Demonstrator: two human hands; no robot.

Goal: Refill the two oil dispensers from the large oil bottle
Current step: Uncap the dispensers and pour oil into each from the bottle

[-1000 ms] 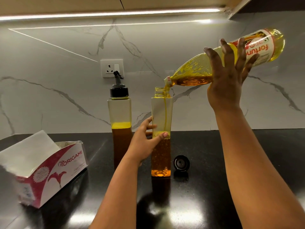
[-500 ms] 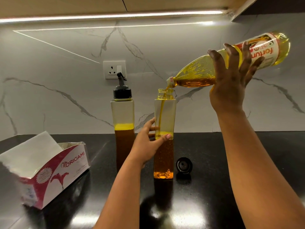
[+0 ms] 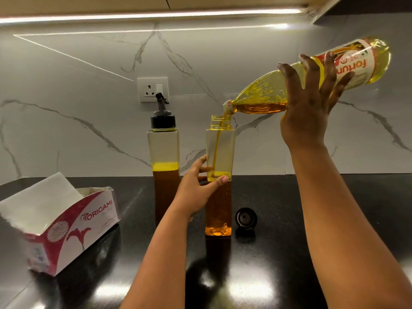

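Setting: home kitchen, counter area.

Evidence: glossy black stone countertop (image 3: 289, 253) meets a white marble-veined backsplash (image 3: 66, 97). Wood-tone overhead cabinet (image 3: 89, 3) carries an LED light strip (image 3: 156, 14) along its underside. White wall socket (image 3: 152, 89) set into the backsplash just above counter level. On the counter: an opened "ORIGAMI" paper-napkin box (image 3: 73, 228), two square oil dispensers, one capped with a pour spout (image 3: 163, 152) and one uncapped (image 3: 219, 157), and a branded cooking oil bottle (image 3: 267, 99) held tilted over the uncapped one.
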